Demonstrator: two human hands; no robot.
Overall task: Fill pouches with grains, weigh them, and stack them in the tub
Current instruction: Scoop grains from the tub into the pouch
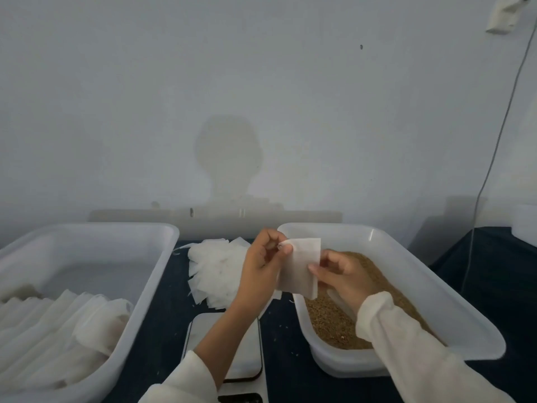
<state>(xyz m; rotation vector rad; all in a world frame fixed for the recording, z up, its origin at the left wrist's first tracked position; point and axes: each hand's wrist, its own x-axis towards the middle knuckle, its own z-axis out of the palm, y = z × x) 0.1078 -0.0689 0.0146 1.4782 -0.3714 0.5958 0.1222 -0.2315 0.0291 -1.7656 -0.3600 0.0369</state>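
Centre frame, an empty white pouch (300, 266) is up between both hands, above the near-left rim of the grain tub (453, 289). The left hand (263, 266) pinches its upper left corner; the right hand (343, 274) grips its lower right edge, thumb on the face. Brown grains (334, 324) fill that right-hand tub. Behind the left hand, a loose heap of empty pouches (215, 271); below it a weighing scale (250, 362), display hard to read. Lower left, a tub (139, 295) with filled pouches (52, 330) stacked. Dark tabletop (168, 309), pale wall (261, 97), a cable (494, 141) at right.
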